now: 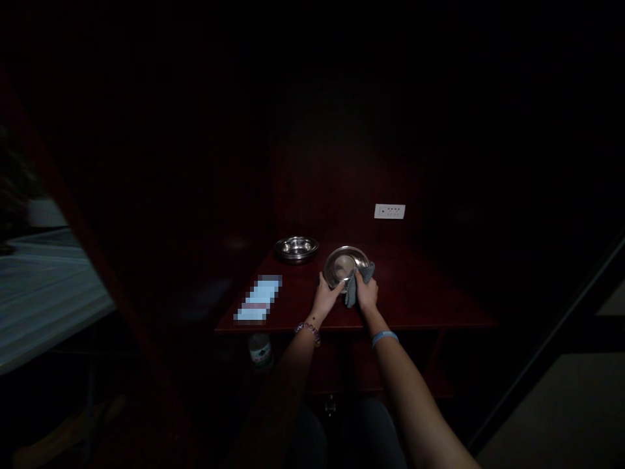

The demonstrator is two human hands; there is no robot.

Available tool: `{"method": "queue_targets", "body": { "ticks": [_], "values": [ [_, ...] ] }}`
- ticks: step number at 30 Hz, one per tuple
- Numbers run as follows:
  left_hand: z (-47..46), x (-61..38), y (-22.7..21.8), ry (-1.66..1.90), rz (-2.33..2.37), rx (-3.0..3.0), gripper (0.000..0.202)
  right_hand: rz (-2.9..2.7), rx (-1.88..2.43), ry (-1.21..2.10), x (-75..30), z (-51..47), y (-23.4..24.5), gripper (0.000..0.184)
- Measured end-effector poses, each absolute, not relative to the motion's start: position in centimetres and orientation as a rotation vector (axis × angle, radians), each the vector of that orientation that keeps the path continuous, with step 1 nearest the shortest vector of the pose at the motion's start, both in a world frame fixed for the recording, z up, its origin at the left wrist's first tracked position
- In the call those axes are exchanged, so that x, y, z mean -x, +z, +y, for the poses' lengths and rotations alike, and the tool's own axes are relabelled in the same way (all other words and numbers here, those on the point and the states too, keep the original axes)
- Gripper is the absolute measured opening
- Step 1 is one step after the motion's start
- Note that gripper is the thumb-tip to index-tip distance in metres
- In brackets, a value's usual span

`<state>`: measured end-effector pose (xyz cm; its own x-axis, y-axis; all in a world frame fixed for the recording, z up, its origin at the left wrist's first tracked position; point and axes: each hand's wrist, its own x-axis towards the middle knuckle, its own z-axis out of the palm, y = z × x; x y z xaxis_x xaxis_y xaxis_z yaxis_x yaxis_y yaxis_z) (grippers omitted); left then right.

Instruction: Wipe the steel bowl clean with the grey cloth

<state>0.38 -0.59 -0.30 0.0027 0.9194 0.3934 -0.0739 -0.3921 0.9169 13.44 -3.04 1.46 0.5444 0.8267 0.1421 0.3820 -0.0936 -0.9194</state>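
Note:
A shiny metal bowl [343, 264] is tilted up above the dark red table [415, 299], its inside facing me. My left hand [326, 296] grips its lower left rim, thumb on the inner side. On the right, my right hand [366, 291] is closed on a grey cloth [351, 292], which it presses against the bowl's right rim. Part of the cloth hangs down between the hands. Behind and to the left, more metal bowls [296, 249] sit on the table, seemingly stacked.
A pixelated bright rectangle [258, 299] lies at the table's left front. A white socket panel [389, 211] is on the back wall. Below the table edge, at left, stands a clear container with a label [260, 352]. Dark panels rise on both sides.

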Motion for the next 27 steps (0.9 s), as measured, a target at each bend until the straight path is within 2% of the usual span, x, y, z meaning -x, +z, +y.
{"method": "queue_targets", "body": {
  "ticks": [9,18,27],
  "values": [
    [-0.57,-0.21,-0.23,1.574,0.881,-1.42,0.049,-1.069,1.75,0.518,-13.34,-3.13,1.73,0.055],
    [-0.46,0.4,0.27,1.65,1.003,-1.366,0.023,-1.121,1.76,0.539,-13.08,-3.47,2.27,0.052],
    [-0.29,0.23,0.22,1.666,0.984,-1.355,0.025,-1.128,1.775,0.54,-13.19,-3.32,2.02,0.053]
  ]
}}
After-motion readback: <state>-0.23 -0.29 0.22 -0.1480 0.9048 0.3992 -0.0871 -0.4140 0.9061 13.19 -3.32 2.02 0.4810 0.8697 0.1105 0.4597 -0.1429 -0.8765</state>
